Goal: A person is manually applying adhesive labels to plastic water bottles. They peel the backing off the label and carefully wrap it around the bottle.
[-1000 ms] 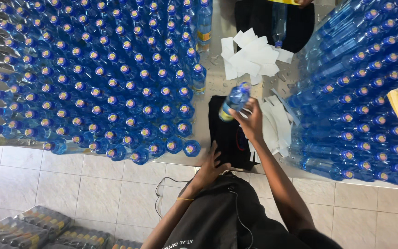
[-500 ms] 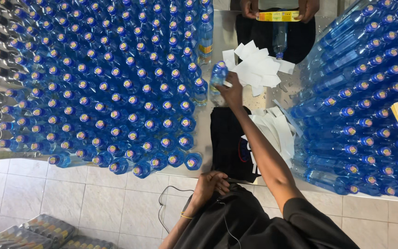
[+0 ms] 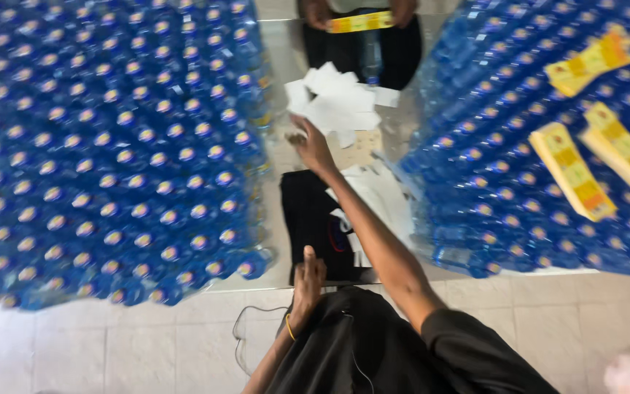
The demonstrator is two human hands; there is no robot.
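Pale floor tiles (image 3: 111, 350) run under a table (image 3: 286, 58) that is packed on both sides with blue-capped water bottles, leaving a bare lane down the middle.

At the far end of that lane lies a loose heap of white paper slips (image 3: 340, 102), near twelve o'clock from the person's lap. The right hand (image 3: 311, 146) is stretched out to its near edge, at about seven o'clock of the heap; the fingers look loosely curled and touch or nearly touch the lowest slips, but blur hides whether they have pinched one. The left hand (image 3: 308, 281) hangs back at the table's near edge, fingers bunched with one pointing up, resting against a black cloth (image 3: 311, 219); it holds nothing that can be seen.

More white sheets (image 3: 380, 193) lie at three o'clock of the cloth. The left block of bottles (image 3: 111, 146) fills nine o'clock and the right block of bottles (image 3: 512, 146) three o'clock, each far too many and too blurred to count. Three yellow label stacks (image 3: 570, 171) rest on the right block. At twelve o'clock another person (image 3: 362, 44) in dark clothes holds a yellow label strip (image 3: 359, 22) in two hands. A thin cable (image 3: 246, 328) loops over the tiles by the lap.
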